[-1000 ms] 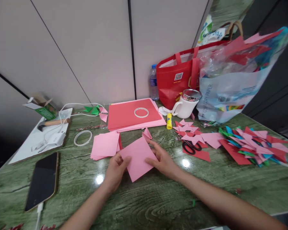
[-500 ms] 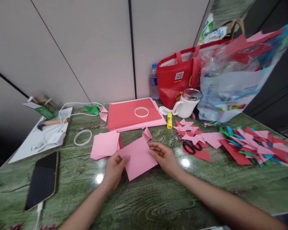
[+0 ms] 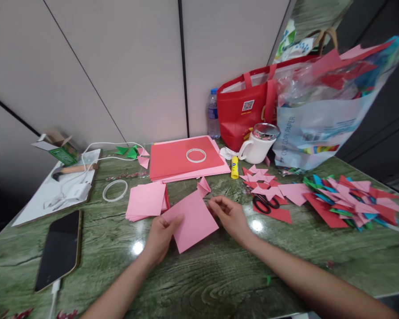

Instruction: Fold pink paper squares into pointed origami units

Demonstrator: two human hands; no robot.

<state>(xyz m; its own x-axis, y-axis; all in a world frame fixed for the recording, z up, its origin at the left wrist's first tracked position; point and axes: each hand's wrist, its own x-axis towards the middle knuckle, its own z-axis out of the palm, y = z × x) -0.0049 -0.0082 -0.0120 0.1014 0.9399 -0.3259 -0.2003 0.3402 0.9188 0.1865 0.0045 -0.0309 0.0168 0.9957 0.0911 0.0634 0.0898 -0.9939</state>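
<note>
While left hand (image 3: 159, 237) is pinching sheet (image 3: 196, 225) by its left corner, right hand (image 3: 232, 217) is hovering, fingers half-curled, at its two-o'clock edge, contact unclear. Sheet is sitting at three o'clock from left fingers, eight from right. Step seemingly: positioning it; next move probably calling for two-handed grip.

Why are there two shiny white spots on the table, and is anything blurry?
In the head view, two glare spots shine on the green tabletop, probably reflected lamps, one beside the left hand, one beside the right hand; also in the head view, small print on the copy paper bag is too blurry to read.
</note>
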